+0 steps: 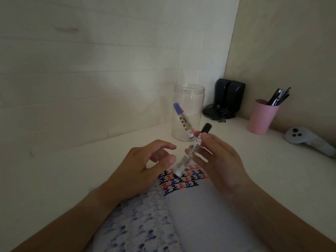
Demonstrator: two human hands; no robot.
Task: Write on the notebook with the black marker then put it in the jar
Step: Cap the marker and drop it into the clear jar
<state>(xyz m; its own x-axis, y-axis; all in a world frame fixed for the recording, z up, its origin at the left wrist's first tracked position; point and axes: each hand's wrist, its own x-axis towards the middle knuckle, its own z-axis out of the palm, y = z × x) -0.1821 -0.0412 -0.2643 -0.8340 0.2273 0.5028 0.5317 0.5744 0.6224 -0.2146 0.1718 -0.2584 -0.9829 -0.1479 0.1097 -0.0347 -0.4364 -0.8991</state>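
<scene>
An open notebook [205, 213] lies on the white desk, its right page carrying rows of black, red and blue marks near the top. My right hand [216, 160] holds the black marker [192, 151] tilted above those marks, black end up, lower end blurred just over the page. My left hand [145, 166] hovers beside the marker's lower end, fingers apart, holding nothing. Behind them stands a clear plastic jar [188, 99] with no lid; a blue marker [183, 121] leans inside it.
A pink cup [261, 119] with several pens stands at the right, black speakers [229, 97] with cables sit in the corner, and a grey controller [309, 140] lies at the far right. Walls close the desk at back and right.
</scene>
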